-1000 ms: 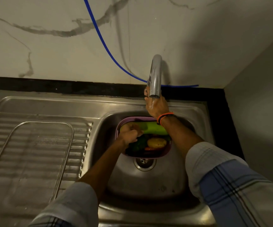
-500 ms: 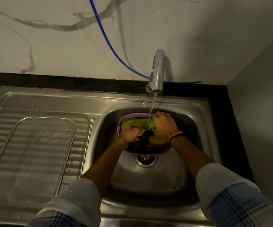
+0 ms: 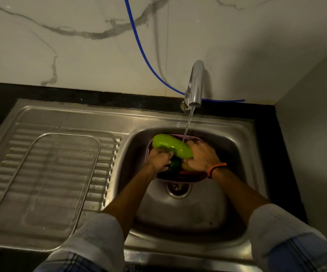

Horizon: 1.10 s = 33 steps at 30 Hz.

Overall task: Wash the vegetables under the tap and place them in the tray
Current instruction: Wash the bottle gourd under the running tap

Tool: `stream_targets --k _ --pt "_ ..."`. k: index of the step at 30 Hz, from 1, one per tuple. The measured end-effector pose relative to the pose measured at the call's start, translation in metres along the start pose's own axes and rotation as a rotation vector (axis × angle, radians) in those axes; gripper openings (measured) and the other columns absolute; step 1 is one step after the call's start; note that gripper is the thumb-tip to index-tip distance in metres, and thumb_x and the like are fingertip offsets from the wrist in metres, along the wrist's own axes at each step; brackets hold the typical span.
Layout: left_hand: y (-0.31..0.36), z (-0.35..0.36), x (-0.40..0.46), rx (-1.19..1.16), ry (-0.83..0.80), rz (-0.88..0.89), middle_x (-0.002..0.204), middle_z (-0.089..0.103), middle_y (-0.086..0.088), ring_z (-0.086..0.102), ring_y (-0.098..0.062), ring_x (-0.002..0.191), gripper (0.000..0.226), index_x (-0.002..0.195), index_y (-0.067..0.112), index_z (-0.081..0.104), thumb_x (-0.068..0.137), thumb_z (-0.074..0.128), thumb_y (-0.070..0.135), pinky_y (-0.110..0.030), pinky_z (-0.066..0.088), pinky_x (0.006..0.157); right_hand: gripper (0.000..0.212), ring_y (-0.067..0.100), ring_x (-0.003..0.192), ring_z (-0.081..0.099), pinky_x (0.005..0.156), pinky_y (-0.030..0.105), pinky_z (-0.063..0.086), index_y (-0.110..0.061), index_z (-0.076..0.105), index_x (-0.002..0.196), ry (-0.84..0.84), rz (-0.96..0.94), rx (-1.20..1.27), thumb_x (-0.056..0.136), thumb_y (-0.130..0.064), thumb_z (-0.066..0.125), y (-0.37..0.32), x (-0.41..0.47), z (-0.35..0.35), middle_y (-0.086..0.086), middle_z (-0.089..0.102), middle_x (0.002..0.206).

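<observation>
Water runs in a thin stream from the chrome tap (image 3: 195,85) at upper right of centre, straight onto the long, glossy light-green gourd (image 3: 171,146). That vegetable sits over the purple plastic basin (image 3: 180,179) inside the stainless steel sink (image 3: 235,154), tilted with its far end up towards the left. The left hand (image 3: 159,159) has its fingers curled under the gourd's middle, holding it from below; the right hand (image 3: 203,157) wraps over the gourd's near end, fingers spread round it. So both hands are clamped on the same vegetable, and the washing step looks to be in hand, with this gourd the first piece under the water.

Beneath the hands, in the basin, a dark green vegetable (image 3: 173,163) and something yellowish (image 3: 185,165) show through, too shadowed to name. They wait their turn.

At the left of the frame, the wire-rimmed mesh tray (image 3: 98,160) lies flat on the ribbed steel drainboard (image 3: 64,128), well apart from the sink bowl and holding nothing I can make out.

Next move, by my reckoning: turn and rub the gourd under the stream so every side gets rinsed, then carry it left across the sink edge and lay it lengthwise in the tray. It looks wet and slick, so a firm two-handed hold seems wise.
</observation>
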<state>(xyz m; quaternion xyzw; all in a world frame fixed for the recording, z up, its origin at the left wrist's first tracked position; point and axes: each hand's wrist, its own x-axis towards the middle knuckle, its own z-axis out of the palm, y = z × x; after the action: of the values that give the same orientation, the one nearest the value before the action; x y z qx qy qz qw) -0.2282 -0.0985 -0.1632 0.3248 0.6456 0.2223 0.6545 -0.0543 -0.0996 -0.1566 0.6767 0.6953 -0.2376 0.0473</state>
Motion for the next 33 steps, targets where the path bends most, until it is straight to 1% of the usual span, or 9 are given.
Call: stream_targets --k 6,12,15,17,21,23,27,30,33 --pt "0.006 0.022 -0.021 -0.238 -0.075 0.113 0.131 0.061 -0.006 0.063 -0.027 0.114 0.043 0.141 0.022 0.043 0.104 0.045 0.043 -0.038 0.056 0.078 0.043 0.016 0.108 0.065 0.100 0.044 0.049 -0.042 0.067 0.109 -0.038 0.130 0.878 0.068 -0.054 0.069 -0.020 -0.038 -0.007 -0.007 0.070 0.116" --pt "0.019 0.024 -0.035 -0.448 -0.225 0.317 0.136 0.060 -0.012 0.066 -0.024 0.110 0.058 0.155 0.029 0.031 0.101 0.052 0.036 -0.038 0.056 0.085 0.026 0.023 0.106 0.066 0.099 0.042 0.050 -0.016 0.063 0.118 -0.063 0.177 1.560 0.099 -0.031 0.053 -0.050 -0.064 -0.004 0.008 0.070 0.114" --pt "0.015 0.019 -0.031 -0.414 -0.267 0.321 0.141 0.055 -0.009 0.064 -0.026 0.115 0.068 0.158 0.036 0.017 0.100 0.053 0.031 -0.041 0.054 0.092 0.076 0.026 0.126 0.054 0.109 0.049 0.041 -0.019 0.049 0.139 0.067 0.202 1.285 0.082 -0.069 0.050 -0.061 -0.067 0.006 0.008 0.056 0.137" --pt "0.006 0.017 -0.027 -0.409 -0.292 0.318 0.141 0.056 -0.010 0.062 -0.030 0.120 0.071 0.157 0.037 0.023 0.096 0.059 0.031 -0.049 0.049 0.103 0.096 0.025 0.139 0.037 0.115 0.050 0.032 -0.023 0.025 0.154 0.104 0.151 1.074 0.076 -0.075 0.044 -0.064 -0.067 0.006 0.005 0.032 0.155" --pt "-0.011 0.021 -0.029 -0.496 -0.279 0.300 0.139 0.060 -0.005 0.063 -0.027 0.121 0.077 0.153 0.040 0.032 0.084 0.066 0.029 -0.052 0.045 0.108 0.066 0.020 0.149 0.014 0.115 0.029 0.020 -0.027 0.008 0.156 0.122 -0.007 1.160 0.102 -0.041 0.043 -0.070 -0.060 -0.008 -0.004 -0.005 0.164" --pt "-0.016 0.025 -0.023 -0.537 -0.282 0.310 0.141 0.059 -0.004 0.062 -0.024 0.123 0.076 0.154 0.036 0.033 0.086 0.065 0.027 -0.049 0.044 0.110 0.065 0.020 0.150 0.006 0.115 0.031 0.022 -0.027 0.006 0.156 0.155 -0.059 1.153 0.103 -0.035 0.043 -0.067 -0.055 -0.009 -0.003 -0.017 0.162" --pt "-0.005 0.024 -0.015 -0.510 -0.318 0.327 0.138 0.061 -0.005 0.062 -0.024 0.123 0.074 0.149 0.030 0.044 0.083 0.072 0.048 -0.044 0.047 0.105 0.062 0.013 0.150 0.001 0.120 0.031 0.012 -0.022 0.006 0.157 0.154 -0.100 1.180 0.105 -0.033 0.039 -0.064 -0.050 0.003 -0.003 -0.009 0.164" --pt "-0.003 0.020 0.001 -0.488 -0.238 0.393 0.128 0.067 -0.005 0.069 -0.019 0.110 0.051 0.145 0.030 0.049 0.095 0.060 0.036 -0.033 0.056 0.085 0.059 0.013 0.150 0.006 0.121 0.031 0.014 -0.021 0.012 0.156 0.171 -0.159 1.167 0.105 -0.031 0.039 -0.063 -0.044 0.015 -0.006 -0.007 0.164" --pt "-0.011 0.024 0.014 -0.495 -0.330 0.433 0.135 0.063 -0.007 0.065 -0.023 0.118 0.067 0.151 0.030 0.041 0.088 0.064 0.033 -0.042 0.052 0.100 0.068 0.019 0.150 0.006 0.120 0.044 0.023 -0.030 0.011 0.156 0.239 -0.133 1.195 0.100 -0.038 0.048 -0.063 -0.028 0.009 -0.007 -0.018 0.162"
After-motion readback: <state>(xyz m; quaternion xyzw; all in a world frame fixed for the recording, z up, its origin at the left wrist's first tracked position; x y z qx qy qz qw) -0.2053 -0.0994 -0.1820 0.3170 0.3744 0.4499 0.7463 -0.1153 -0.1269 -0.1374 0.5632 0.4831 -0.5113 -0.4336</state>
